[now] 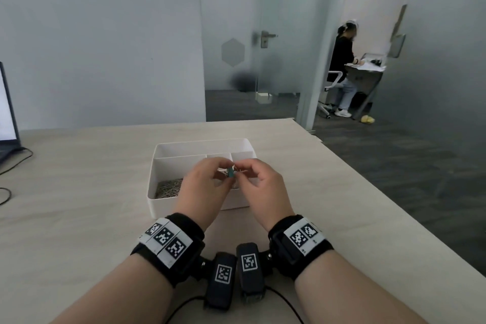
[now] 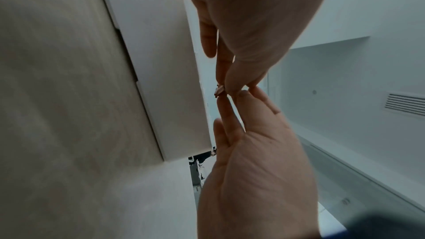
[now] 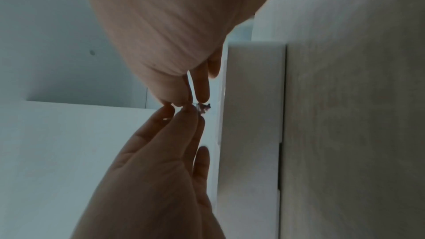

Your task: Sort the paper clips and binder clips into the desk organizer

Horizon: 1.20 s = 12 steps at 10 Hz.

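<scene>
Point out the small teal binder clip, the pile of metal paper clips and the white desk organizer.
small teal binder clip (image 1: pixel 231 173): head view, its teal body.
pile of metal paper clips (image 1: pixel 168 188): head view, middle of the heap.
white desk organizer (image 1: pixel 184 204): head view, near front wall.

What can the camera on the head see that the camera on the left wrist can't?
Only the head view shows the pile of paper clips in the organizer's left compartment, the green color of the binder clip, the wrist bands, a laptop at the left edge and a seated person far back.

Only the left wrist view shows the hands from the palm side and a ceiling vent.

Both show the left hand and right hand meeting fingertip to fingertip on a small clip, beside the white organizer on the wooden table.
</scene>
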Each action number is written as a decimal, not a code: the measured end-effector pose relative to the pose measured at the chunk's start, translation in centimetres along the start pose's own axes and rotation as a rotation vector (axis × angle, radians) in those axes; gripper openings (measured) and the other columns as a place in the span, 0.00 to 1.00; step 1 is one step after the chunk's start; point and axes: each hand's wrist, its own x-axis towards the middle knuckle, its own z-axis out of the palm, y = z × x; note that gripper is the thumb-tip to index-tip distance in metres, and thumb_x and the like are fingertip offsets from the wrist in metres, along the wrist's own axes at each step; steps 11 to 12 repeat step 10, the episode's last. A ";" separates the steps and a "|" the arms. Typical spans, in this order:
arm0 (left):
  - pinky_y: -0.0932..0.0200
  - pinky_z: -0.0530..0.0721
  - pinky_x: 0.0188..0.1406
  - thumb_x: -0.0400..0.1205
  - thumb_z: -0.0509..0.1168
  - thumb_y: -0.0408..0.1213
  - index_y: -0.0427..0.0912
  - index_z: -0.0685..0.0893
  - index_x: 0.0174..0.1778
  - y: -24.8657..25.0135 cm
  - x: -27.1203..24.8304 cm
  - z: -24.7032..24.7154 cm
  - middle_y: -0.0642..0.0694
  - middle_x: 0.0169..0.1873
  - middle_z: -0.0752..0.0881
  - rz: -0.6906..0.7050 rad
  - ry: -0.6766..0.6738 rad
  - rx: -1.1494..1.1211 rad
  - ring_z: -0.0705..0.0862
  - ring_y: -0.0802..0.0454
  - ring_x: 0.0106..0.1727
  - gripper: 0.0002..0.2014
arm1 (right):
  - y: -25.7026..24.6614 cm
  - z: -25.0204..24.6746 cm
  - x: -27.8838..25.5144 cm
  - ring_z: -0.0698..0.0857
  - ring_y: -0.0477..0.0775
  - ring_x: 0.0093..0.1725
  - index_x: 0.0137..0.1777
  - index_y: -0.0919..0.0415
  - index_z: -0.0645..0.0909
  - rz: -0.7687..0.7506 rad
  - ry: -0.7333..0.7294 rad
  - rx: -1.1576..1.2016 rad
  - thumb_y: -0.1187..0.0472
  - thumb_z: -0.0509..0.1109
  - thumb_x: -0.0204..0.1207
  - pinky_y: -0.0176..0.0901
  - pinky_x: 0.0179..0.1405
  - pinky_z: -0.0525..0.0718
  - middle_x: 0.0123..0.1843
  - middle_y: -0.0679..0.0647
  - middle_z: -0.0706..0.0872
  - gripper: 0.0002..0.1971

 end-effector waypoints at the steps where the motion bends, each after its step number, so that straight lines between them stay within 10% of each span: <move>1: 0.48 0.84 0.57 0.75 0.74 0.37 0.56 0.85 0.55 -1.2 0.5 0.4 0.61 0.49 0.87 0.004 0.001 0.060 0.86 0.66 0.46 0.15 | 1.1 -0.2 0.7 0.88 0.40 0.50 0.52 0.51 0.90 -0.011 -0.017 -0.139 0.60 0.73 0.78 0.42 0.54 0.87 0.47 0.42 0.92 0.07; 4: 0.42 0.83 0.51 0.74 0.71 0.44 0.60 0.85 0.43 -1.7 -1.3 -1.1 0.63 0.42 0.84 0.090 0.071 0.067 0.83 0.62 0.46 0.05 | 1.1 -0.7 -0.2 0.85 0.41 0.54 0.49 0.53 0.89 0.033 0.030 -0.127 0.62 0.73 0.77 0.38 0.55 0.84 0.49 0.42 0.89 0.05; 8: 0.71 0.78 0.33 0.81 0.68 0.32 0.46 0.89 0.45 -0.7 -8.0 -6.2 0.48 0.36 0.89 -0.386 -0.204 -0.416 0.84 0.59 0.32 0.05 | -3.1 -0.7 -5.3 0.87 0.46 0.49 0.53 0.48 0.87 0.216 0.089 0.084 0.59 0.70 0.81 0.33 0.49 0.83 0.48 0.45 0.90 0.06; 12: 0.74 0.75 0.28 0.82 0.67 0.34 0.42 0.90 0.45 1.9 -9.1 -9.1 0.48 0.36 0.90 -0.349 -0.173 -0.479 0.84 0.59 0.32 0.06 | -7.6 -1.0 -7.0 0.86 0.48 0.39 0.54 0.47 0.86 0.185 -0.027 0.103 0.61 0.67 0.82 0.31 0.37 0.81 0.47 0.50 0.90 0.09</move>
